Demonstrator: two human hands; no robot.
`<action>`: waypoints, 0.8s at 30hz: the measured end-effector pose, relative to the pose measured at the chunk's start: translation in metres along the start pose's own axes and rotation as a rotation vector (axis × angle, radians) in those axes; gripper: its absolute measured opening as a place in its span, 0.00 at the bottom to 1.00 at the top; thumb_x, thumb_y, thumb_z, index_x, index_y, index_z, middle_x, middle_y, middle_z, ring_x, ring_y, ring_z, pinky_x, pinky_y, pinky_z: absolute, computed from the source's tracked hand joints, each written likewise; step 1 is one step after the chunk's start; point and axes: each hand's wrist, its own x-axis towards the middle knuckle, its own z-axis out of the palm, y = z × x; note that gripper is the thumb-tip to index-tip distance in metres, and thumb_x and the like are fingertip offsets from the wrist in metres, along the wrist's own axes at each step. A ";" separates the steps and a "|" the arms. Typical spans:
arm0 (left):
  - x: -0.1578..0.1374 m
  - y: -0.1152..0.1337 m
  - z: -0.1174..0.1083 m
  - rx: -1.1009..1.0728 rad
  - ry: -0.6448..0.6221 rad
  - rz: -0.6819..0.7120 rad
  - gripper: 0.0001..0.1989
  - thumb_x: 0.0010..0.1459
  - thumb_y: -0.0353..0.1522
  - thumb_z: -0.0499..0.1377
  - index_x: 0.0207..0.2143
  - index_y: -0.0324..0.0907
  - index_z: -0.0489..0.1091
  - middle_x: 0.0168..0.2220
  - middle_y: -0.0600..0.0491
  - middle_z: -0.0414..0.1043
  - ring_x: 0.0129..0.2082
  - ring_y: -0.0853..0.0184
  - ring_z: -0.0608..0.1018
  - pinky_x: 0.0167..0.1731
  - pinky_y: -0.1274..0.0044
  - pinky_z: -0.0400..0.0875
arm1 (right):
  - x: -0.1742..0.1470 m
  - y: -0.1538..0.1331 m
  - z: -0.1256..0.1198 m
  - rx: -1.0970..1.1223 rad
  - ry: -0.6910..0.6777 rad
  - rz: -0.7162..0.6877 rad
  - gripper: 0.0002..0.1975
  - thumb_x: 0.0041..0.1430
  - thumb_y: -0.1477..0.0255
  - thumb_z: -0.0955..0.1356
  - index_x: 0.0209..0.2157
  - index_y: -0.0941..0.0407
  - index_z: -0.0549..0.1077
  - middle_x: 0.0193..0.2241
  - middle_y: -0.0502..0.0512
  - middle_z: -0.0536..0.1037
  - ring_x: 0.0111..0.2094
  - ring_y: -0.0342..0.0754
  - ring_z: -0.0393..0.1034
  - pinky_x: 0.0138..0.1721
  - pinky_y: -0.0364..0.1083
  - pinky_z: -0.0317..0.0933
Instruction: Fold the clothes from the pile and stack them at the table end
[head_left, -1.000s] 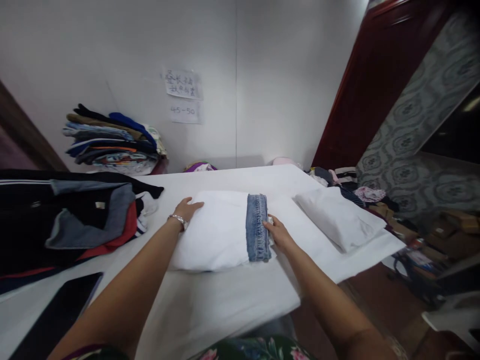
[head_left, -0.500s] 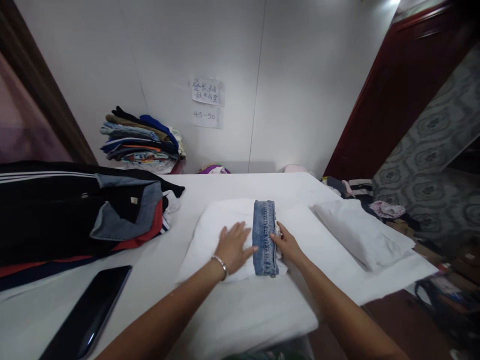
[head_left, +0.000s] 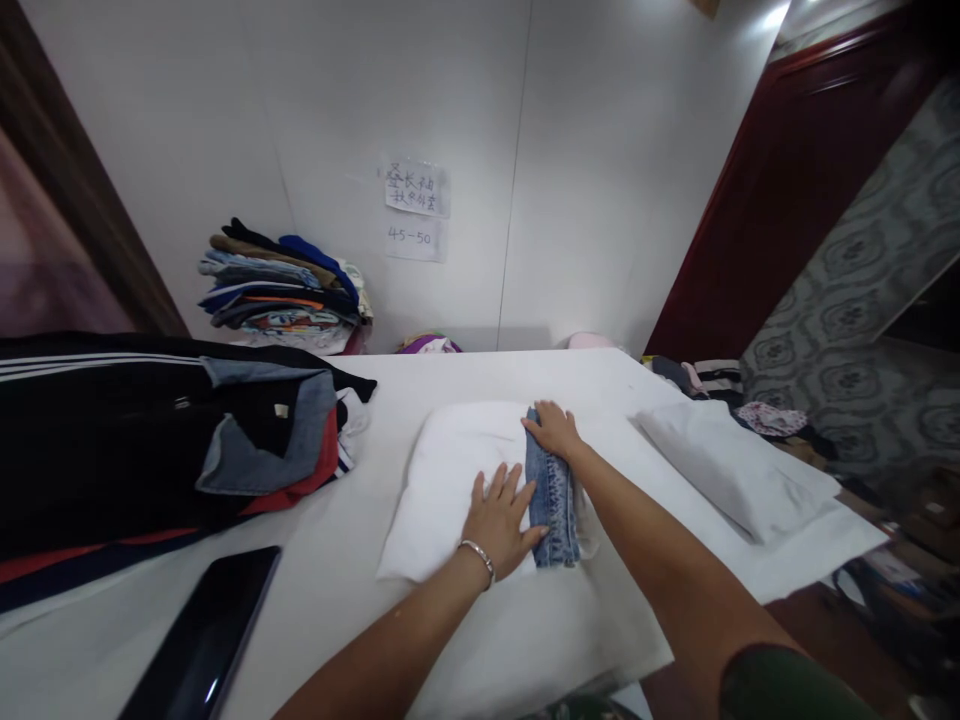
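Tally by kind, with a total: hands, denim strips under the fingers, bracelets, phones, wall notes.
Left hand and right hand: 2
Blue denim strip: 1
Bracelet: 1
Phone: 1
Upper wall note and lower wall note: 2
Total: 7

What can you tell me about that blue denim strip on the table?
The denim strip is a narrow band of faded blue cloth with lengthwise, puckered-looking seams. It lies flat, pointing away from the person, along the right side of the white cloth. The right hand rests on its far end; the thumb of the left hand reaches over its left edge.
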 end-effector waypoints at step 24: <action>0.017 -0.016 -0.056 -0.081 -0.031 -0.199 0.29 0.60 0.50 0.45 0.58 0.45 0.60 0.64 0.48 0.54 0.65 0.56 0.53 0.62 0.55 0.46 | -0.012 0.080 0.014 0.597 0.355 0.226 0.30 0.48 0.57 0.69 0.51 0.58 0.72 0.50 0.60 0.75 0.54 0.57 0.65 0.58 0.54 0.56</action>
